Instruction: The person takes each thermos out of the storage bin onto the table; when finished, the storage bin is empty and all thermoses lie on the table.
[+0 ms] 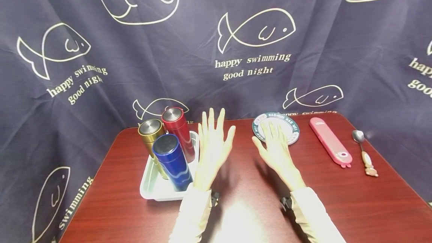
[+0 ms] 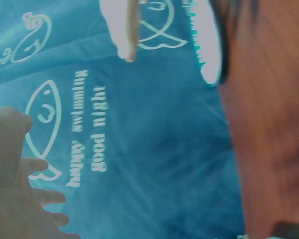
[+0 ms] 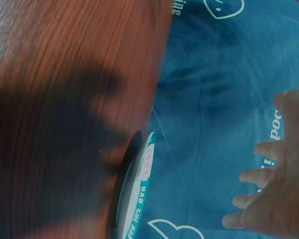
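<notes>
My left hand [image 1: 212, 149] hovers above the table with straight, spread fingers, just right of a white tray [image 1: 153, 188]. Upright in that tray are a gold thermos [image 1: 148, 132], a red thermos [image 1: 180, 132] and a blue thermos [image 1: 173, 164]. Fingers extended, my right hand [image 1: 277, 153] is held over the table, its fingertips overlapping a round plate [image 1: 294, 126] with a green lettered rim. The right wrist view shows the right hand [image 3: 274, 184] apart from the plate [image 3: 139, 194]. Both hands hold nothing.
Right of the plate lies a pink cutlery case [image 1: 330, 141]. Beside it is a spoon [image 1: 363, 153] with a bear-shaped handle end. The reddish-brown table [image 1: 243, 186] ends against a dark blue curtain [image 1: 195, 48] printed with fish and lettering.
</notes>
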Tool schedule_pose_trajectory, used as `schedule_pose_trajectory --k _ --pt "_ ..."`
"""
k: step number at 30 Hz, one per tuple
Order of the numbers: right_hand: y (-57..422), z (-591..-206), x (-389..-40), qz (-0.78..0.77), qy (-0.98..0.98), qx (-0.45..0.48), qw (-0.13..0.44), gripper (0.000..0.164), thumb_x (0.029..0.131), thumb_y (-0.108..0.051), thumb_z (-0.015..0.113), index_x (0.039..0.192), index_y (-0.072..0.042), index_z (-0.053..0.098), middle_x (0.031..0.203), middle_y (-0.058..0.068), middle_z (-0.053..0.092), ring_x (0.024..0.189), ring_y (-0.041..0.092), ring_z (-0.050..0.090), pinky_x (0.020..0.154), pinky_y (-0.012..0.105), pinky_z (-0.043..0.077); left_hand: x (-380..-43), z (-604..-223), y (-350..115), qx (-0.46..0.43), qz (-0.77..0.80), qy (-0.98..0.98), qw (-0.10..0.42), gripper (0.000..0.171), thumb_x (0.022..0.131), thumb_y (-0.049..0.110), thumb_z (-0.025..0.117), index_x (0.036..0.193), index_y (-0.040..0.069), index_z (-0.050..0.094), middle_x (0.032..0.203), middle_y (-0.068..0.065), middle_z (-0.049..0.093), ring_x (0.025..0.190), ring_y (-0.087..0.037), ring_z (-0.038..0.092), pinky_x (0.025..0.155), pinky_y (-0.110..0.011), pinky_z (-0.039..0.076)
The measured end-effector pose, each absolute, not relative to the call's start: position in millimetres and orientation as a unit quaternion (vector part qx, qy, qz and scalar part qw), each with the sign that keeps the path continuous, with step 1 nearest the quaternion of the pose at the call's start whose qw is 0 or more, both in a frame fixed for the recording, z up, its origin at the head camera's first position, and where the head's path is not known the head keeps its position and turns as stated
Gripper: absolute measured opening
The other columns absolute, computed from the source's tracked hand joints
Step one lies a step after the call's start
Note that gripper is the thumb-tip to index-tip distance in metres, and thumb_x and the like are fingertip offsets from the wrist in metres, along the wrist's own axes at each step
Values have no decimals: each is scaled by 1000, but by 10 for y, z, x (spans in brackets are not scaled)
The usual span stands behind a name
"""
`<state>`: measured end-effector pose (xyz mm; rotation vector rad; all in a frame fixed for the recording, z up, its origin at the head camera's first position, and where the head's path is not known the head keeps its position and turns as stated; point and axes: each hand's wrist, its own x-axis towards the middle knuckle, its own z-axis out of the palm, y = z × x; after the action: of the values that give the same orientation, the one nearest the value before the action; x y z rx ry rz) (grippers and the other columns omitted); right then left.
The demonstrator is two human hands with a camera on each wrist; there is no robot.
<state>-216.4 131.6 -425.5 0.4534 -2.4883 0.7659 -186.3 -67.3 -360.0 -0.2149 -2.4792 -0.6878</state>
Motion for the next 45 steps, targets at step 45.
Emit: schedule_pose_trajectory --k 45 --pt "1305 -4260 -2086 324 -917 152 174 59 96 -24 59 143 5 39 151 31 29 142 45 20 117 55 11 -1257 -2896 -1744 -7 -456 -777 433 47 101 19 48 147 16 43 157 -4 32 148 -17 17 120 -41 15"
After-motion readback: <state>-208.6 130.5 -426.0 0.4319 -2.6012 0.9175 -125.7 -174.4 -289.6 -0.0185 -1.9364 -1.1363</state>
